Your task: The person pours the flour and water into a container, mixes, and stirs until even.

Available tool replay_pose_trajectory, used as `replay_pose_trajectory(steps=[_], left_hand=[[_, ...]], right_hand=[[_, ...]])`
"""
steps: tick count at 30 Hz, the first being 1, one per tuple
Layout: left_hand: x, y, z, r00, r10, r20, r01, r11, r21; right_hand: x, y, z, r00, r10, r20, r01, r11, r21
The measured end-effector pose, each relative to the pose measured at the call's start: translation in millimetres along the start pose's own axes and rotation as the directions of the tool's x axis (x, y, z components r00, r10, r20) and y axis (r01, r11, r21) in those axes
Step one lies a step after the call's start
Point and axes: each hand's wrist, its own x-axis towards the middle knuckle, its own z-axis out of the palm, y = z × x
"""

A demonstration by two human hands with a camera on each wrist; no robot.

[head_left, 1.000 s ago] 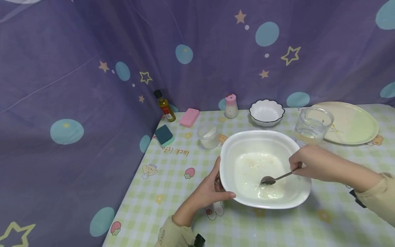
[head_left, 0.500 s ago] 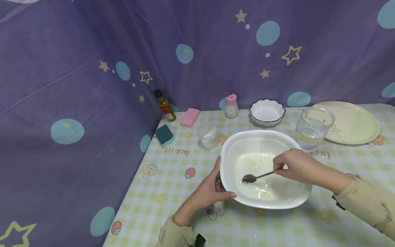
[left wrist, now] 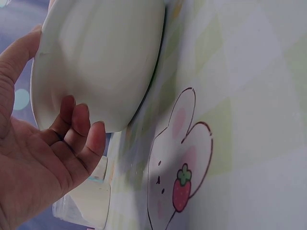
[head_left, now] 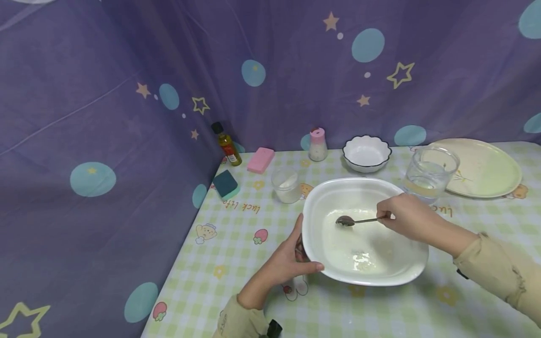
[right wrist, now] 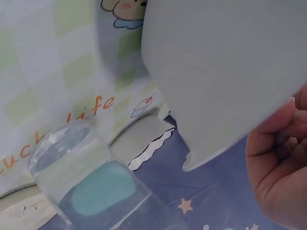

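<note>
A large white basin (head_left: pixel 397 256) stands on the table in the head view, wet and shiny with a thin whitish liquid at its bottom. At its left end my left hand (head_left: pixel 289 263) holds the rim, thumb at the near side. In the left wrist view the curled fingers (left wrist: pixel 81 125) lie against the basin's outer wall. My right hand (head_left: pixel 405 216) reaches over the right rim and pinches the handle of a metal spoon (head_left: pixel 345 221), whose head is low in the basin. The right wrist view shows the right hand (right wrist: pixel 283 167) above the basin's rim; there the basin hides the spoon.
Behind the basin are a clear container of whitish stuff (head_left: pixel 286 190), a pink-topped shaker (head_left: pixel 318 145), a scalloped white bowl (head_left: pixel 367 155), a glass of clear liquid (head_left: pixel 431 176) and an oval plate (head_left: pixel 492 169). Further left are a sponge (head_left: pixel 226 184), a pink block (head_left: pixel 260 160) and an oil bottle (head_left: pixel 228 148).
My right hand has swept the spoon leftward through the basin, then toward its far side. My left hand and the basin have stayed in place.
</note>
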Motion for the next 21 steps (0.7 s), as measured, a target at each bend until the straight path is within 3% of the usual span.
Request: replay_pose_trajectory(steps=[10,21], left_hand=[[0.5,-2.3,-0.7,1.000,-0.011,-0.003,0.011,1.000,-0.019],[0.2,-1.2,-0.6,1.000,-0.025,-0.010,0.025,1.000,-0.012]], right_hand=[[-10,6,-15,0.995,0.039,0.096,-0.036,0.999,-0.040],[-21,6,-24,0.987,-0.054,0.153,0.051,0.998,0.025]])
